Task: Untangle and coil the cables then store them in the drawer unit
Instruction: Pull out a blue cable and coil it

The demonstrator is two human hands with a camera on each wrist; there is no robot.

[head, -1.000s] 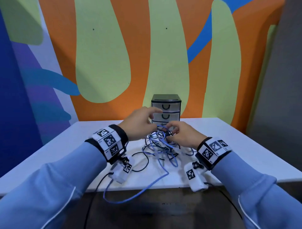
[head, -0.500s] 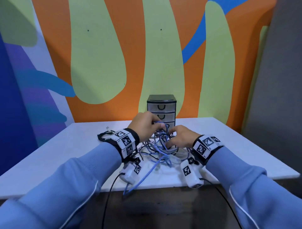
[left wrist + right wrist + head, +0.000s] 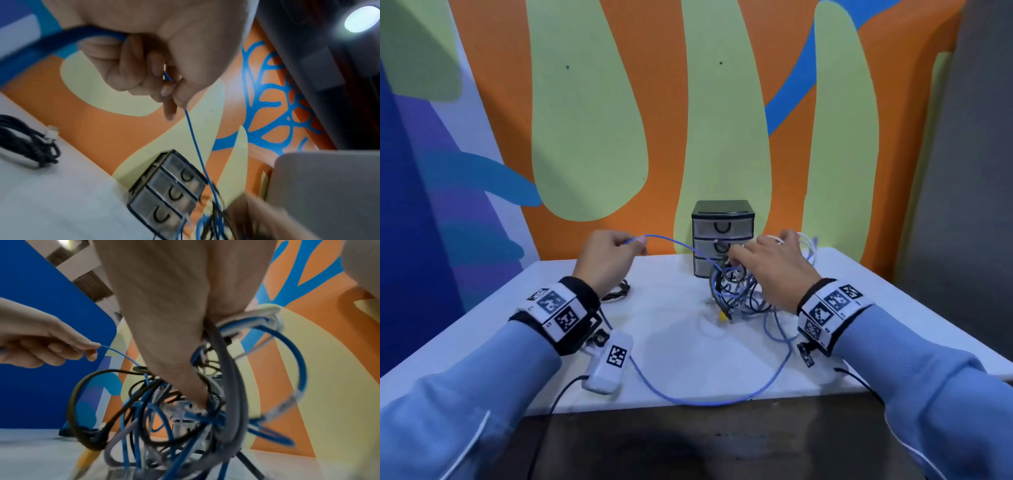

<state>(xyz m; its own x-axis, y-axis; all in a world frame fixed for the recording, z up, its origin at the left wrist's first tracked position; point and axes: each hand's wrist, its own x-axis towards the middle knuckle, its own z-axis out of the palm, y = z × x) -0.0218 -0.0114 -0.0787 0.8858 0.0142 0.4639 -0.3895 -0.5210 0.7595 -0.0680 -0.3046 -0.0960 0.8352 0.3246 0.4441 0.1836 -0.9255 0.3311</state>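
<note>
Since half a second ago, the left hand point(image 3: 607, 257) has been drawn out to the left and away from the right hand point(image 3: 774, 270), and a blue cable point(image 3: 671, 241) has been pulled out of the tangle point(image 3: 736, 294) with it. That cable is pinched between the thumb and the curled fingers point(image 3: 144, 78) of the left hand, and from the pinch it runs in a shallow arc back toward the right fingers. The knot of blue, grey and black cables is gripped just under the right hand; several strands are seen looped round its fingers in the right wrist view. The drawer unit point(image 3: 722, 236) stands just beyond both sets of fingertips, all three drawers closed. A black cable point(image 3: 26, 144) lies bundled on the table point(image 3: 671, 342), near the left wrist.

Untangling appears to be the step in hand, with one strand being freed. Next, the blue cable would likely need drawing out fully while the knot is held back, then coiling.
</note>
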